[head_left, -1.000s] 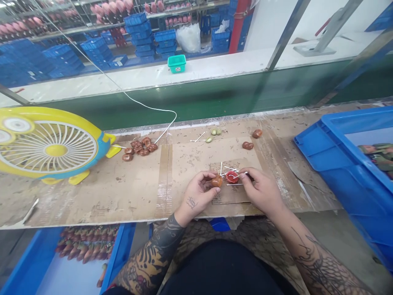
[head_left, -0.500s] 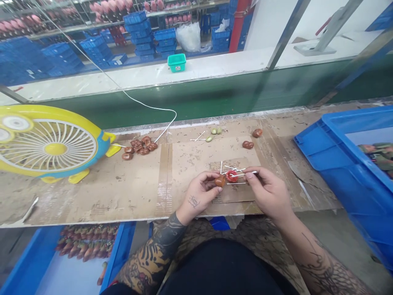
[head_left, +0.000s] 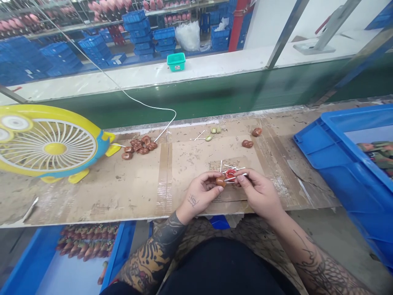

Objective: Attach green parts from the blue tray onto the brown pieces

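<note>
Between the thumb and fingers of my left hand (head_left: 201, 192) is a small, shiny brown moulded piece (head_left: 220, 181). My right hand (head_left: 259, 192) pinches a cotton swab (head_left: 236, 178), and the swab's tip is at the right side of the brown piece. Just behind the swab sits a small round container of red paint (head_left: 231, 175), partly covered by my right fingers. Several more swabs (head_left: 221, 165) lie around it on a cardboard patch (head_left: 236, 196). Two brown pieces (head_left: 247, 144) rest behind my right hand.
A yellow fan (head_left: 55, 145) stands at left, beside a pile of brown pieces (head_left: 144, 144). Small green pieces (head_left: 214, 130) lie at the back. A blue crate (head_left: 340, 159) is on the right; another crate (head_left: 30, 262) with rows of painted figures sits below left.
My right hand has moved left, bringing the swab's tip from the red paint to the brown piece. My left hand stays nearly in place.
</note>
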Tool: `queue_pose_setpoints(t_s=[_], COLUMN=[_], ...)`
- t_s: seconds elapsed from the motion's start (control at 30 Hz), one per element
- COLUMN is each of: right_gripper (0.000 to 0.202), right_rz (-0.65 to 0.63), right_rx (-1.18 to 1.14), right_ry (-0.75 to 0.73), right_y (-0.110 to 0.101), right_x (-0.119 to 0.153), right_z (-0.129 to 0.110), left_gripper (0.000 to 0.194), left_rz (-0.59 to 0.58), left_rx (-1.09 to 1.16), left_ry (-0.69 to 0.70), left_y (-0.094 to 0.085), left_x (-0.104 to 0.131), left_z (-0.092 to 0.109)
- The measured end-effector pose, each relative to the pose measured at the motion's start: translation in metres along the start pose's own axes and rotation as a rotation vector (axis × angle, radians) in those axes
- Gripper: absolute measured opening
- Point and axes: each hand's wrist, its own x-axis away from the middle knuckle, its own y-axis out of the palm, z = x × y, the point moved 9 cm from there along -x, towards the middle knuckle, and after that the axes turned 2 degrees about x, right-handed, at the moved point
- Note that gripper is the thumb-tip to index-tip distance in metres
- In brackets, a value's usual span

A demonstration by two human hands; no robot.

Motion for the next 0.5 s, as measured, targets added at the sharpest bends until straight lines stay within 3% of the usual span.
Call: queue_pose_setpoints(t_s=[0.13,0.23,0.37,0.5], right_gripper=[0.023,0.022,0.021,0.021], right_rz=[0.063,0.122,0.042,0.054], right_rx=[0.041,0.208,0.351,0.350], right_ry=[-0.032,-0.031,-0.074,-0.090], right_y=[-0.011,-0.020,-0.013,-0.014], right_x=[0.000,-0.004,-0.012,-0.012], right_z=[-0.001,0.007,0.017,0.016], left_gripper=[0.045,0.047,0.041,0.040], left_rz=[0.015,0.072,0.104,0.092], left_rx=[-0.013,-0.004,-0.036,-0.071], left_ry=[-0.015,0.005,0.070,0.067], left_y=[-0.004,-0.012,-0.018,-0.017], left_x=[-0.001,-0.004,-0.005,-0.006], left_z=[-0.001,-0.002,0.001,0.002])
